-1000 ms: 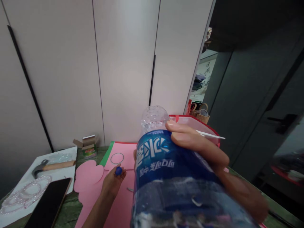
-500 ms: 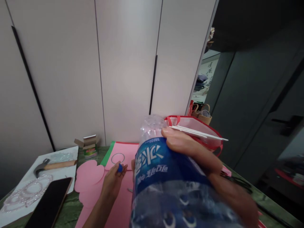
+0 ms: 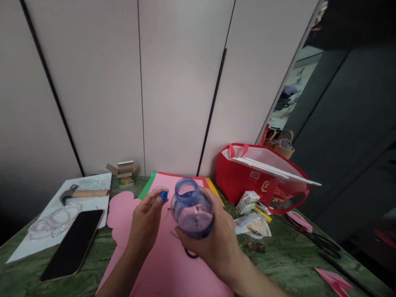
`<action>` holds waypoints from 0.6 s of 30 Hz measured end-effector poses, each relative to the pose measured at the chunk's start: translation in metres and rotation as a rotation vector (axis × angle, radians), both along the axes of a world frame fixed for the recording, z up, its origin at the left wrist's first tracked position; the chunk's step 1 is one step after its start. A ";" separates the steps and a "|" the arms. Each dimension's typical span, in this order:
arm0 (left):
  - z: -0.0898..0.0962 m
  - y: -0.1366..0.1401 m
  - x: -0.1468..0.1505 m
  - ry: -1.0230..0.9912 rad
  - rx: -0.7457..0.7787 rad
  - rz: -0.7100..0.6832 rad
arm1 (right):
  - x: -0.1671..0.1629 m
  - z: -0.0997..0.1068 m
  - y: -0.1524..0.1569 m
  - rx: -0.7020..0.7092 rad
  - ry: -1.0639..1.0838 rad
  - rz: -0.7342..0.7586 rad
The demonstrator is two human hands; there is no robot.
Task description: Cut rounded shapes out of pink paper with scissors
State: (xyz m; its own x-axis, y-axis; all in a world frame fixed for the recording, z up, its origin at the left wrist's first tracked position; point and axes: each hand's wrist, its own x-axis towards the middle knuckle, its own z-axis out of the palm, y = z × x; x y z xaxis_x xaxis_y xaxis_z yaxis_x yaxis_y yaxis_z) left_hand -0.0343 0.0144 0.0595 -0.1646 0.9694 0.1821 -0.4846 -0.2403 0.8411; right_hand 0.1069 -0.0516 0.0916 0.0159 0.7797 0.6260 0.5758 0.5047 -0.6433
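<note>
Blue cap (image 3: 163,196) pinched in my left hand (image 3: 147,218), I am gripping an open bottle (image 3: 193,210) with my right hand (image 3: 221,237), seemingly for capping, which is calling for careful alignment.

Your left hand (image 3: 144,222) is observed left of the bottle (image 3: 195,212), apart from it, thumb and fingertips drawn together in a pinch. Your left forearm (image 3: 122,270) rises bare from the bottle's lower left. Your right hand (image 3: 219,243) grips the bottle's right side, thumb along the near side, other fingers largely hidden. Your right forearm (image 3: 255,278), also bare, extends to the bottle's lower right.
</note>
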 end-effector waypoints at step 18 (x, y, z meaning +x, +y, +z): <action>-0.013 0.004 -0.002 0.218 0.068 0.034 | -0.003 -0.056 0.032 -0.342 -0.477 -0.197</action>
State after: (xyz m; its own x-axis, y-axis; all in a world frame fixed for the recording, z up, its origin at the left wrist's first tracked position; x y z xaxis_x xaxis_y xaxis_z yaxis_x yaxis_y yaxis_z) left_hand -0.0366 0.0188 0.0464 -0.1465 0.9481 0.2821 -0.2835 -0.3134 0.9063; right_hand 0.1034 -0.0195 0.0360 -0.0401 0.9484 0.3146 0.9013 0.1703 -0.3983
